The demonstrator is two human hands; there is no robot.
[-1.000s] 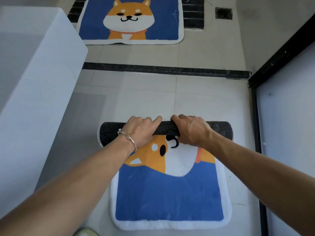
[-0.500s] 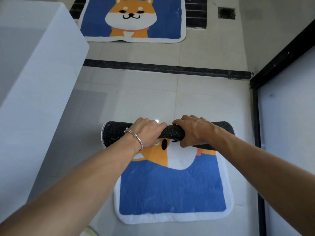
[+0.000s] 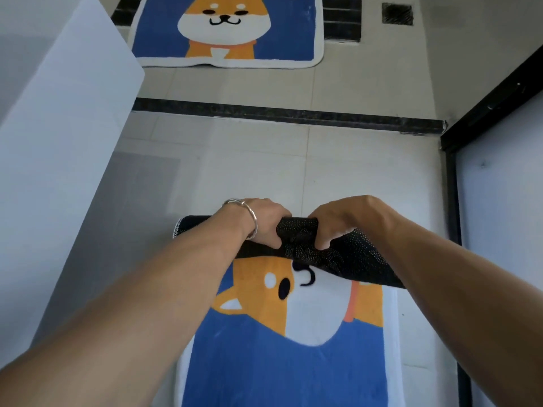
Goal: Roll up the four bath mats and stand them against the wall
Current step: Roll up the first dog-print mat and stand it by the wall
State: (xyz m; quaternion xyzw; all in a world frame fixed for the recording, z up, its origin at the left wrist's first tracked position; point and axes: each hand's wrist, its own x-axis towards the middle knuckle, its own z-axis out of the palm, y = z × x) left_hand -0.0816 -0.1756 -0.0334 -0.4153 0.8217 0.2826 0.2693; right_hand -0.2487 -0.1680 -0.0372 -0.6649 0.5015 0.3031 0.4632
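Note:
A blue bath mat (image 3: 282, 365) with an orange dog picture lies on the floor below me, its far end turned over into a roll (image 3: 346, 257) that shows the black dotted underside. My left hand (image 3: 261, 224), with a silver bangle on the wrist, grips the roll left of its middle. My right hand (image 3: 343, 221) grips it just beside, fingers curled into the bunched fabric. A second, flat mat (image 3: 226, 27) of the same design lies further ahead past a dark threshold strip.
A white block or counter (image 3: 58, 148) rises along the left. A dark threshold strip (image 3: 288, 114) crosses the tiled floor. A black door frame (image 3: 452, 201) with a pale panel runs down the right. A floor drain grate (image 3: 397, 13) sits at the far right.
Both hands have pulled the roll toward me and curled tighter into it. The roll now sits crumpled and slanted on the right side. My view has shifted closer.

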